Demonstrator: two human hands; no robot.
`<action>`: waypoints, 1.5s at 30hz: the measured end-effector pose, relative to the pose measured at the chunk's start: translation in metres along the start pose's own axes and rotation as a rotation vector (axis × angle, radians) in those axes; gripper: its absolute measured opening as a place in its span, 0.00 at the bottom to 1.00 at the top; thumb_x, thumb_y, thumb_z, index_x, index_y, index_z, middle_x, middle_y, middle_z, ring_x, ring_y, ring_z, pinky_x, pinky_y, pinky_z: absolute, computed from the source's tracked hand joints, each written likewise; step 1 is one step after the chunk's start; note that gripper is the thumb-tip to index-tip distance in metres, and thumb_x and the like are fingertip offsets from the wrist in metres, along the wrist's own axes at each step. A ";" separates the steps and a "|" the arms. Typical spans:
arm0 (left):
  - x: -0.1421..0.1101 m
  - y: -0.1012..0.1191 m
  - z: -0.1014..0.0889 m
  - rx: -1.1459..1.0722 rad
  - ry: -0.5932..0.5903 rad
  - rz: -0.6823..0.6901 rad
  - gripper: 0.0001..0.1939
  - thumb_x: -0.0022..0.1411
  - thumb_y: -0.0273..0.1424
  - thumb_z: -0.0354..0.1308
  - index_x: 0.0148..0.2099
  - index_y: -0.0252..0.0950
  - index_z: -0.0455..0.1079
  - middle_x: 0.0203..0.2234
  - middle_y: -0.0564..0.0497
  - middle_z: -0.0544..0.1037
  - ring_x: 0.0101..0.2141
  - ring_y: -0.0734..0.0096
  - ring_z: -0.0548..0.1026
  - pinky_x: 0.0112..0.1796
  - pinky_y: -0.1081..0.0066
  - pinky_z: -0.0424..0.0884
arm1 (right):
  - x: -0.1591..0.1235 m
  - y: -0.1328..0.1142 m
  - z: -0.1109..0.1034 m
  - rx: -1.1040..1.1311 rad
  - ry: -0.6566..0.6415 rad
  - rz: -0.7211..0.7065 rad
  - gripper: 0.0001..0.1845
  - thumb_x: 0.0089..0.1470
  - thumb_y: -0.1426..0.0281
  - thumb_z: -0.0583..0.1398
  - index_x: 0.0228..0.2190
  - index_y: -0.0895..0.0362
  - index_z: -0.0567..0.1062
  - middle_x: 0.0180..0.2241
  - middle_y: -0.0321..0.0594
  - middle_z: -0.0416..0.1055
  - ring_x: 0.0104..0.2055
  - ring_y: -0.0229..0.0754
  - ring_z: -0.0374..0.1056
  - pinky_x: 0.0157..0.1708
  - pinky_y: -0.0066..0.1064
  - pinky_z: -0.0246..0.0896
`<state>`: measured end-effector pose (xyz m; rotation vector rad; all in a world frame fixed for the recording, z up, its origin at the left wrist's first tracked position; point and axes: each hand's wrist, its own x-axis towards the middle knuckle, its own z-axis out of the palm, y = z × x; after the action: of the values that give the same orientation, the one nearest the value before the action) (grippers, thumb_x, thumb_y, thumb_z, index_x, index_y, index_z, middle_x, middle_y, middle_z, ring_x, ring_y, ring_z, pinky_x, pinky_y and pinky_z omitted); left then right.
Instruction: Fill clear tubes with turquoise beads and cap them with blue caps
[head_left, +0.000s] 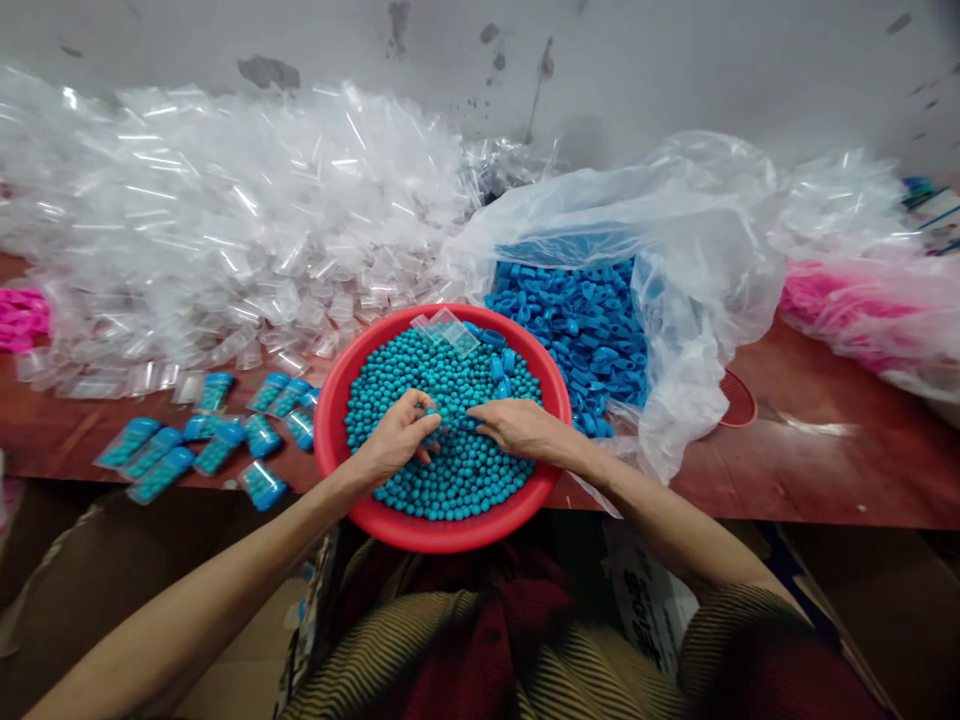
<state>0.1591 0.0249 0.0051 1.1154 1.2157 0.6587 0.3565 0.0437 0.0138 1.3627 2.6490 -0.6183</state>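
Note:
A red basin point(335, 450) full of small teal beads point(450, 500) sits at the table's front edge. Over the beads, my left hand point(405, 435) has its fingers curled together; what lies inside them, if anything, I cannot make out. Facing it, my right hand point(514, 425) reaches in from the right, fingertips pressed together at the beads, and their contents are too small to name. Several blue caps point(501, 372) and a few clear plastic tubes point(450, 332) rest on the beads at the basin's far side.
Filled tubes with blue caps point(161, 475) lie left of the basin. Behind them rises a large heap of clear empty tubes point(262, 200). A plastic bag point(675, 260) holding many blue caps point(592, 330) stands right of centre. Pink pieces point(847, 300) in plastic lie far right on the red table point(840, 440).

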 end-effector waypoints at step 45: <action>-0.004 0.001 0.010 -0.005 -0.040 0.043 0.19 0.54 0.38 0.58 0.45 0.37 0.59 0.27 0.57 0.69 0.19 0.82 0.67 0.16 0.80 0.59 | -0.013 -0.021 0.016 0.346 0.347 -0.037 0.11 0.62 0.69 0.48 0.40 0.57 0.68 0.33 0.38 0.72 0.33 0.36 0.67 0.32 0.25 0.55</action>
<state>0.1675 0.0183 0.0068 1.1481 1.1582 0.6690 0.3462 0.0164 0.0090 1.6456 2.9431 -0.9632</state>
